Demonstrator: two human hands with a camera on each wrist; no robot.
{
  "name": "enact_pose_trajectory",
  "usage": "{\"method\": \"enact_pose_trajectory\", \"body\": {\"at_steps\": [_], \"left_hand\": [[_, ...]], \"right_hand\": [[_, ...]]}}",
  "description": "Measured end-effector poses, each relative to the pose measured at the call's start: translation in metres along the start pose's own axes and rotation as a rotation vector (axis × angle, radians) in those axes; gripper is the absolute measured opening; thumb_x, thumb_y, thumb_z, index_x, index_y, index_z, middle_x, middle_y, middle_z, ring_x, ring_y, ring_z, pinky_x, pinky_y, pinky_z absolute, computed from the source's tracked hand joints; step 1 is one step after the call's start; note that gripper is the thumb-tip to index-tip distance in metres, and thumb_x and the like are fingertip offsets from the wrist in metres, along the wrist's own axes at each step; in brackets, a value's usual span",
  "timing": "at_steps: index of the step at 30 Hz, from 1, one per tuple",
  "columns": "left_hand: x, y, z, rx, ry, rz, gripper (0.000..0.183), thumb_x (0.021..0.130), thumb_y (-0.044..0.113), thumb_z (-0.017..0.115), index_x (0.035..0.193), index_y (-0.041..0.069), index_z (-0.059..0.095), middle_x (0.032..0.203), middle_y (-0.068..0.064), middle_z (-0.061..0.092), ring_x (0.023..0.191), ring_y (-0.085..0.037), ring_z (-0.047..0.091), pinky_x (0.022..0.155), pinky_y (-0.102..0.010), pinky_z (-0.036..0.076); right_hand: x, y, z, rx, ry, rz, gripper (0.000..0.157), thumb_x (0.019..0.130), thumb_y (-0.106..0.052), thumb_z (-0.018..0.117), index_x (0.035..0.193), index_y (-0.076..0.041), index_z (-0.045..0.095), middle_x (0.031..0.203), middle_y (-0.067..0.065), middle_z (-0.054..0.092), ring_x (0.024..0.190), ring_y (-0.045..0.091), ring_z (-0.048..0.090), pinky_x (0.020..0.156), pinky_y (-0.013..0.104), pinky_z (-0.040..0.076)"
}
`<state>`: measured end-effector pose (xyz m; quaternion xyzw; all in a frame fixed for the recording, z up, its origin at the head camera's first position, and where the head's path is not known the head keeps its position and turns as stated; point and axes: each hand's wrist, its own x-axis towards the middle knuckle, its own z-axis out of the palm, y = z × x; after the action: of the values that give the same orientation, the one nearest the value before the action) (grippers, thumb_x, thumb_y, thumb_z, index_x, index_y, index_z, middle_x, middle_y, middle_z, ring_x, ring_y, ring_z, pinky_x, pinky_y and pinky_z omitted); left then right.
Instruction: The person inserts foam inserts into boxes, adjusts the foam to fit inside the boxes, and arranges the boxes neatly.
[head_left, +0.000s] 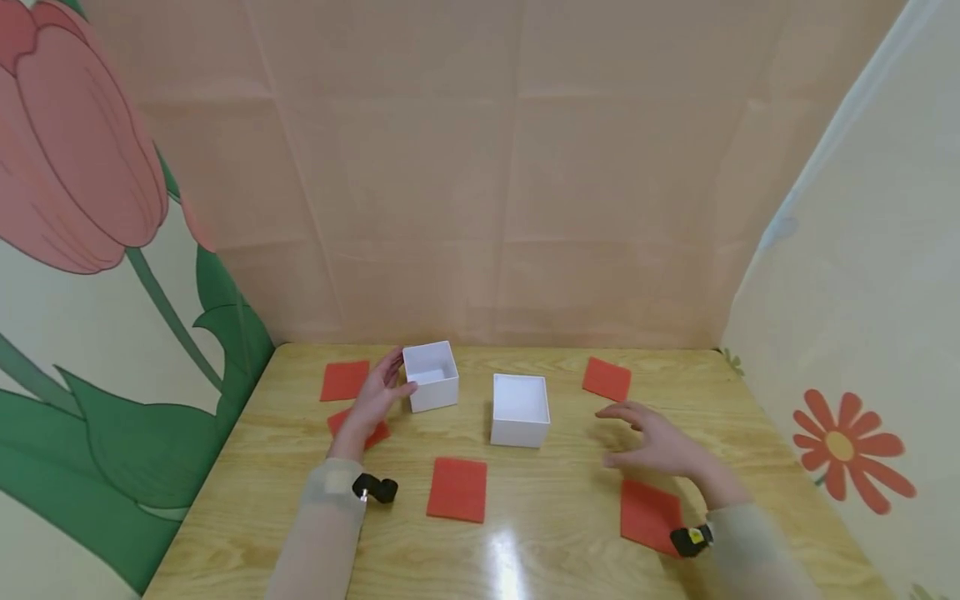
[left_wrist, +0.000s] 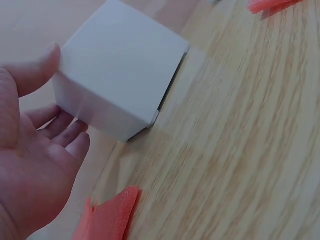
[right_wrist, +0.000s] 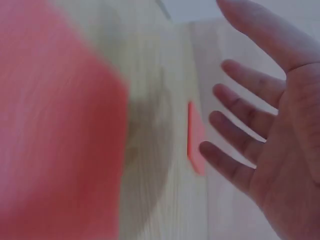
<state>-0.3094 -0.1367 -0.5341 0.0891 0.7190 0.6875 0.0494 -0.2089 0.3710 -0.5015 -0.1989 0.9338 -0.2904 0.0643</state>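
Observation:
My left hand (head_left: 375, 400) holds a white open-topped box (head_left: 436, 395) by its left corner. In the left wrist view the thumb lies against one face of that box (left_wrist: 122, 55) and the fingers bend round the adjoining side. A second white box (head_left: 519, 433) stands to its right, near the table's middle. Over the right part of the table, my right hand (head_left: 660, 442) is spread with thumb and fingers apart, holding nothing. Below it lies a red foam square (head_left: 647, 512), and another red square (head_left: 606, 379) lies farther back.
Two red squares lie at the left, one farther back (head_left: 345, 381) and one partly hidden by the left wrist (head_left: 381, 432). Another red square (head_left: 457, 490) lies front centre. A beige cloth (head_left: 487, 208) hangs behind the wooden table (head_left: 555, 500), with patterned sheets at both sides.

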Motion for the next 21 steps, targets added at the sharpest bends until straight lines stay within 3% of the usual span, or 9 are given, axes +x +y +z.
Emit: {"method": "enact_pose_trajectory", "body": {"at_steps": [7, 14, 21], "left_hand": [[-0.003, 0.0, -0.002, 0.021, 0.004, -0.008, 0.088, 0.099, 0.001, 0.073, 0.17, 0.001, 0.021, 0.174, -0.02, 0.024, 0.161, -0.038, 0.021, 0.131, -0.046, 0.017], [-0.001, 0.0, -0.002, 0.044, -0.038, 0.041, 0.083, 0.102, -0.003, 0.068, 0.169, -0.003, 0.019, 0.174, -0.023, 0.023, 0.161, -0.039, 0.02, 0.131, -0.049, 0.016], [0.0, 0.002, 0.0, 0.058, -0.034, 0.029, 0.082, 0.102, -0.001, 0.068, 0.168, -0.004, 0.019, 0.173, -0.024, 0.024, 0.16, -0.041, 0.021, 0.131, -0.05, 0.016]], "right_hand": [[-0.032, 0.009, -0.004, -0.09, -0.13, 0.055, 0.085, 0.072, -0.056, 0.097, 0.137, -0.01, 0.066, 0.138, 0.012, 0.061, 0.126, 0.04, 0.057, 0.103, 0.064, 0.049], [-0.051, 0.014, 0.004, -0.181, -0.139, 0.05, 0.101, 0.063, -0.07, 0.095, 0.136, -0.008, 0.064, 0.132, 0.004, 0.061, 0.124, 0.034, 0.057, 0.102, 0.058, 0.051], [-0.06, 0.014, 0.006, -0.169, -0.162, 0.089, 0.099, 0.063, -0.07, 0.095, 0.137, -0.011, 0.063, 0.137, 0.007, 0.058, 0.126, 0.035, 0.054, 0.102, 0.061, 0.051]]}}
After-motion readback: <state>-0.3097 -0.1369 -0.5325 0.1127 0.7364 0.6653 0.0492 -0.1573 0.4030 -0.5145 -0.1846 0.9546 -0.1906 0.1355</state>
